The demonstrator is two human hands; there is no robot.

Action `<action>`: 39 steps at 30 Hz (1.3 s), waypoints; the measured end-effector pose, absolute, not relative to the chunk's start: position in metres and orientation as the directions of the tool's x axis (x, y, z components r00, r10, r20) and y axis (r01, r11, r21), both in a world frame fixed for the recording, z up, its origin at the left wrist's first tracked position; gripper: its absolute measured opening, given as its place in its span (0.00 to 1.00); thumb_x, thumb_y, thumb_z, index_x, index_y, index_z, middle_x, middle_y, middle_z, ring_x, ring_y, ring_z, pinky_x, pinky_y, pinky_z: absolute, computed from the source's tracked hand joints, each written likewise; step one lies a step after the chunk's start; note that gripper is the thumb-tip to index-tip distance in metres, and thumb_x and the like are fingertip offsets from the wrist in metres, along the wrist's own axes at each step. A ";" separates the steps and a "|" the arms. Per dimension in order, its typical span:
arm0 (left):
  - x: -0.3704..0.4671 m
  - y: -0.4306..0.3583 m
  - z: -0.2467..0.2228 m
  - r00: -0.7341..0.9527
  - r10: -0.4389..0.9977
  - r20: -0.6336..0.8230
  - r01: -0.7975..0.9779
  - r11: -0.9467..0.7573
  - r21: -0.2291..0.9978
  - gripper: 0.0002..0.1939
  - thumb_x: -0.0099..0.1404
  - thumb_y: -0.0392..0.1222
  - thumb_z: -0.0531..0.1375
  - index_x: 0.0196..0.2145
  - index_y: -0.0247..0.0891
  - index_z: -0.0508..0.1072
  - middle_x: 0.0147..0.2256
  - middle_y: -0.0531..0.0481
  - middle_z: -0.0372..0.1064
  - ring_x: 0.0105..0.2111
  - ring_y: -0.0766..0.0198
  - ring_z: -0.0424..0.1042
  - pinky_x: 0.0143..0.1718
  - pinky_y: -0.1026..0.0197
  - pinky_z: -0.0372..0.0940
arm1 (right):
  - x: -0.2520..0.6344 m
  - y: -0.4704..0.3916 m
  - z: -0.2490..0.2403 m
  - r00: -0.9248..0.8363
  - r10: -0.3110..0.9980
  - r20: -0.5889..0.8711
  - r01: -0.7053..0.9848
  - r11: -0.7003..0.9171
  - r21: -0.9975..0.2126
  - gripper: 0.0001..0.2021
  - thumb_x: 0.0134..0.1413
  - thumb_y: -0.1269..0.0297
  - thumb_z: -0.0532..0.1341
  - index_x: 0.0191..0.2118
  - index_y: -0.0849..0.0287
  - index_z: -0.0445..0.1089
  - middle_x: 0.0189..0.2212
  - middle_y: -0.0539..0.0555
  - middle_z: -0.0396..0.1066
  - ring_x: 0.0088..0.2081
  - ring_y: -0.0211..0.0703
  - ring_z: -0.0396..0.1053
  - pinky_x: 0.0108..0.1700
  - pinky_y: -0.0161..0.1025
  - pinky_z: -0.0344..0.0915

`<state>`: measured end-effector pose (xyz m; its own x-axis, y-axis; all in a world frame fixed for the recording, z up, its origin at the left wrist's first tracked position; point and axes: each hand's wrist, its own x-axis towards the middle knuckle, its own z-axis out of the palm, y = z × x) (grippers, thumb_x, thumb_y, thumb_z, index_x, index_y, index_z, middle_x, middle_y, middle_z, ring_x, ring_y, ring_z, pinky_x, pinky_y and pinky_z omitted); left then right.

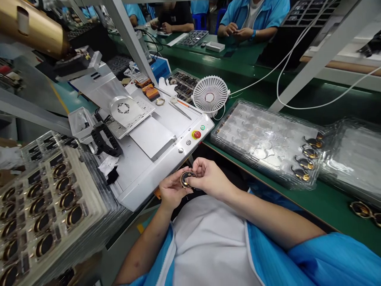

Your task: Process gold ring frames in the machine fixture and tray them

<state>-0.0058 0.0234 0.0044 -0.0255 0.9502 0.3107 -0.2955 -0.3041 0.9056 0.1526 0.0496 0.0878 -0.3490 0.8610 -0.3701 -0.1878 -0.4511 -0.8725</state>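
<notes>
Between my two hands is a round watch-case-like part (186,178), black in the middle with a gold-coloured rim. My left hand (172,188) grips its left edge, fingers bent around it. From the right, my right hand (210,178) presses thumb and fingers onto the same part. Both hands are in front of my body, just off the front edge of the white machine base (139,188). Fingers cover some of the part's edge, so its details are partly hidden.
A red emergency button (197,134) sits on the machine's front. Behind it stands a white fan (210,95). Stacked clear trays (262,139) lie on the green bench at right; trays of round gold-rimmed parts (89,198) are stacked at left. A person (253,20) works across the bench.
</notes>
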 end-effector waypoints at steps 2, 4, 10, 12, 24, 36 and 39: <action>-0.005 0.025 0.005 -0.015 0.934 0.358 -0.304 -0.345 0.888 0.29 0.50 0.38 0.78 0.50 0.49 0.80 0.49 0.43 0.76 0.45 0.54 0.80 0.47 0.57 0.77 | 0.152 0.050 0.087 -0.365 0.858 -0.362 -0.181 -0.447 -0.876 0.18 0.31 0.66 0.65 0.29 0.61 0.55 0.19 0.42 0.64 0.20 0.23 0.60 0.21 0.22 0.56; -0.004 0.026 0.005 -0.005 0.916 0.402 -0.304 -0.384 0.872 0.29 0.51 0.38 0.77 0.51 0.49 0.80 0.49 0.42 0.76 0.45 0.54 0.80 0.48 0.59 0.77 | 0.152 0.050 0.085 -0.390 0.851 -0.352 -0.178 -0.444 -0.878 0.19 0.32 0.66 0.66 0.30 0.60 0.54 0.20 0.43 0.65 0.20 0.25 0.63 0.21 0.22 0.57; -0.005 0.028 0.000 0.015 0.894 0.448 -0.274 -0.427 0.862 0.30 0.53 0.39 0.77 0.53 0.49 0.78 0.50 0.42 0.75 0.46 0.55 0.79 0.48 0.60 0.76 | 0.154 0.052 0.083 -0.429 0.841 -0.330 -0.182 -0.439 -0.880 0.19 0.35 0.67 0.66 0.30 0.60 0.54 0.18 0.40 0.64 0.19 0.25 0.63 0.20 0.21 0.55; -0.005 0.028 -0.001 0.009 0.897 0.442 -0.258 -0.425 0.868 0.29 0.53 0.41 0.77 0.53 0.50 0.79 0.50 0.42 0.75 0.46 0.54 0.79 0.48 0.59 0.76 | 0.155 0.053 0.082 -0.427 0.842 -0.329 -0.191 -0.440 -0.878 0.19 0.34 0.68 0.66 0.30 0.60 0.54 0.17 0.39 0.62 0.18 0.24 0.62 0.19 0.20 0.54; -0.001 0.028 0.003 -0.093 0.896 0.434 -0.200 -0.444 0.873 0.27 0.52 0.44 0.77 0.50 0.54 0.79 0.48 0.45 0.76 0.44 0.55 0.80 0.47 0.58 0.77 | 0.157 0.063 0.078 -0.489 0.790 -0.370 -0.188 -0.510 -0.839 0.30 0.29 0.58 0.77 0.33 0.62 0.57 0.19 0.43 0.68 0.20 0.28 0.67 0.21 0.23 0.64; 0.002 0.019 0.001 -0.096 0.881 0.464 -0.156 -0.474 0.867 0.27 0.57 0.35 0.74 0.53 0.49 0.78 0.50 0.46 0.75 0.51 0.55 0.76 0.52 0.63 0.74 | 0.153 0.062 0.072 -0.544 0.691 -0.476 -0.097 -0.615 -0.783 0.38 0.18 0.44 0.79 0.25 0.64 0.56 0.15 0.46 0.67 0.13 0.28 0.60 0.13 0.27 0.61; 0.000 0.017 0.002 -0.188 0.881 0.433 -0.156 -0.463 0.873 0.25 0.58 0.33 0.73 0.52 0.48 0.79 0.50 0.45 0.76 0.50 0.56 0.77 0.52 0.63 0.74 | 0.145 0.065 0.071 -0.514 0.712 -0.478 -0.081 -0.596 -0.799 0.36 0.22 0.45 0.79 0.26 0.64 0.58 0.15 0.45 0.66 0.14 0.27 0.61 0.14 0.27 0.63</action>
<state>-0.0002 0.0168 0.0016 -0.1882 0.8813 0.4334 -0.1562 -0.4625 0.8727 0.1445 0.0646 0.0714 -0.5143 0.7118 -0.4784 -0.0811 -0.5957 -0.7991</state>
